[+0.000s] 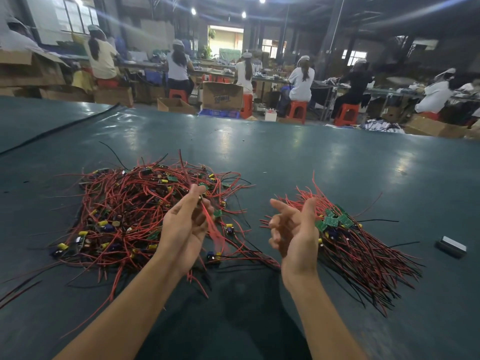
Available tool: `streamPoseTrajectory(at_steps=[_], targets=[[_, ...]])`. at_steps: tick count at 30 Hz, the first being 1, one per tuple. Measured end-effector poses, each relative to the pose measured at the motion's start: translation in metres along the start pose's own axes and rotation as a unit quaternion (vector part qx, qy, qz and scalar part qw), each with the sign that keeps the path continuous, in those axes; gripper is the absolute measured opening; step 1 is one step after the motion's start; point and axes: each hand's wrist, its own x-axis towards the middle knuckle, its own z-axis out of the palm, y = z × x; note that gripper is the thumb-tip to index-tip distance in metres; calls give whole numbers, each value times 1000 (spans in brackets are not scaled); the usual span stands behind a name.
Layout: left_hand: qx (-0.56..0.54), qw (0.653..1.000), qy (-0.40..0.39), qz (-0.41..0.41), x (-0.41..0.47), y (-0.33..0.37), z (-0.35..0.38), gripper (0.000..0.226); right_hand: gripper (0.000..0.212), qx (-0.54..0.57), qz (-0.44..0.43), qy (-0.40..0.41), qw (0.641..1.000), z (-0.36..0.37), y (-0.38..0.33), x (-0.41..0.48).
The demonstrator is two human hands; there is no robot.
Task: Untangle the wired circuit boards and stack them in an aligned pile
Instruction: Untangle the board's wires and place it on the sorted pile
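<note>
A tangled heap of small circuit boards with red and black wires (124,211) lies on the dark green table to the left. To the right sits a sorted pile of boards (335,224), green boards at the top and wires fanned toward me. My left hand (185,224) is raised over the heap's right edge, palm up, and pinches a small board whose red wires (215,229) hang down blurred. My right hand (293,229) hovers palm up just left of the sorted pile, fingers loosely spread, holding nothing.
A small grey rectangular block (451,246) lies at the right of the table (285,157). A black seam (59,127) crosses the far left. Beyond the table edge, several people sit on orange stools at benches among cardboard boxes (222,96).
</note>
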Motion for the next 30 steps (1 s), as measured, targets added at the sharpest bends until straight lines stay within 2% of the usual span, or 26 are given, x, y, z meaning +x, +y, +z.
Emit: streamPoseTrajectory(at_steps=[2, 5, 7, 11, 13, 15, 17, 19, 21, 25, 30], targets=[[38, 998, -50, -25, -3, -1, 3, 48, 49, -63, 41, -15, 997, 4, 2, -3], [112, 984, -128, -58, -7, -7, 6, 93, 34, -102, 116, -64, 986, 13, 4, -9], [167, 967, -179, -68, -11, -10, 6, 99, 33, -92, 157, -98, 979, 18, 5, -15], [221, 952, -200, -73, -16, -15, 5, 81, 32, -45, 179, -108, 977, 23, 8, -20], [199, 958, -190, -82, -17, -14, 7, 67, 27, -15, 202, -95, 975, 24, 6, -21], [145, 969, -170, -107, -15, -15, 8, 42, 17, 31, 218, -79, 972, 24, 5, -20], [110, 977, -133, -128, -15, -20, 9, 27, 13, 57, 206, -45, 976, 25, 7, -19], [146, 975, -115, -125, -16, -28, 10, 17, 17, 78, 183, -12, 980, 27, 8, -18], [221, 959, -146, -99, -18, -34, 7, 3, 17, 85, 168, 1, 982, 28, 7, -19], [251, 946, -201, -25, -23, -36, 6, 26, 19, 56, 152, -10, 987, 28, 4, -25], [245, 958, -142, 36, -23, -39, 9, 35, 21, 15, 145, -48, 988, 35, 6, -35]])
